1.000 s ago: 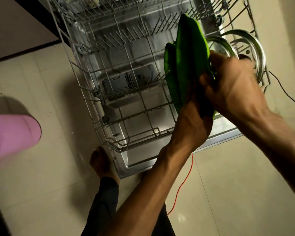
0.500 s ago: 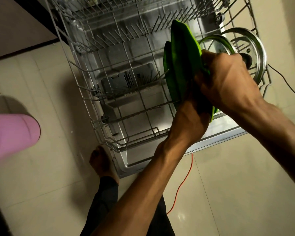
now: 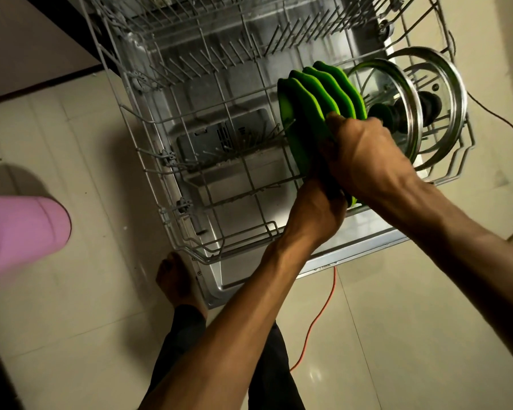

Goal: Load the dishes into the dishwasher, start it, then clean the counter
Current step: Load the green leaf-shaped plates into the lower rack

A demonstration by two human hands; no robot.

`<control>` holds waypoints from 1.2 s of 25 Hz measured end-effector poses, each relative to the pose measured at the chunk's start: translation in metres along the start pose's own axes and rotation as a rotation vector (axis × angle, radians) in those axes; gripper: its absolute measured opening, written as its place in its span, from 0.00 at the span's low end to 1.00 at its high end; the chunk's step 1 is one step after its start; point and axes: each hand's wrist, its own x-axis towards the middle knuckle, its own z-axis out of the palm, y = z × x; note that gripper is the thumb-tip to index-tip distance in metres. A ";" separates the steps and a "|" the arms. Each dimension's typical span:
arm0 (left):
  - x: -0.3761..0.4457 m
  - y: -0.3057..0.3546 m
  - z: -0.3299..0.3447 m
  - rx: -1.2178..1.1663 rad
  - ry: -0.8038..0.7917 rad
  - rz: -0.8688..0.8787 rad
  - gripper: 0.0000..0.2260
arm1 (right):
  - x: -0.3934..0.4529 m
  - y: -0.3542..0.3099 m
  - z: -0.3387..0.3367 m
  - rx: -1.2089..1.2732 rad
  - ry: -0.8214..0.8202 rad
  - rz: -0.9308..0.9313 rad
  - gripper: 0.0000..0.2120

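Standing over the pulled-out lower rack of grey wire (image 3: 166,161), I have both hands on a fanned row of bright green plastic plates (image 3: 317,105) set upright on edge at the rack's right side. My right hand (image 3: 365,155) comes in from the right with its fingers curled over the near rims of the plates, so that grip is closed round them. My left hand (image 3: 317,208) reaches up from below and wraps the lower edge of the same plates; its fingertips are hidden behind the green rims, yet the curl of the knuckles shows it clasping them too. I count about four or five green rims, close together and leaning slightly to the left.

Just beside the plates, to their right, two round glass pot lids with steel rims and dark knobs (image 3: 421,113) stand on edge in the same rack, the nearer lid almost touching the last plate. The rest of the rack, left of the plates, shows bare tines above the open stainless dishwasher door (image 3: 249,261). The upper wire rack (image 3: 219,22) runs across the top of the view.

My bare foot (image 3: 175,279) rests on the pale tiled floor (image 3: 71,291) against the door's near corner. An orange cable (image 3: 320,318) trails over the tiles, and a pink cylindrical object (image 3: 21,235) lies at the left edge.
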 end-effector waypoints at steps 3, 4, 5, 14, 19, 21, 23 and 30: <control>0.002 -0.004 0.002 0.011 -0.001 0.003 0.08 | -0.003 0.002 0.002 -0.008 0.009 0.049 0.13; 0.002 -0.006 0.003 0.009 0.003 0.002 0.07 | -0.003 0.002 0.003 -0.008 0.008 0.069 0.13; 0.002 -0.008 0.003 0.005 0.010 0.000 0.06 | -0.005 0.002 0.003 -0.010 -0.008 0.087 0.12; 0.002 -0.010 0.010 -0.048 0.081 -0.012 0.17 | -0.018 0.003 0.012 0.059 -0.099 0.275 0.11; -0.001 -0.011 0.005 -0.078 0.087 -0.045 0.17 | -0.023 0.009 0.017 0.089 -0.096 0.247 0.11; -0.008 -0.012 0.000 -0.054 0.114 -0.062 0.21 | -0.035 0.011 0.020 0.087 0.002 0.207 0.13; -0.018 -0.012 -0.007 0.036 0.141 -0.040 0.20 | -0.050 0.009 0.022 0.148 0.139 0.166 0.12; -0.058 0.010 -0.052 0.297 0.218 0.072 0.23 | -0.078 -0.025 0.012 0.366 0.206 0.134 0.17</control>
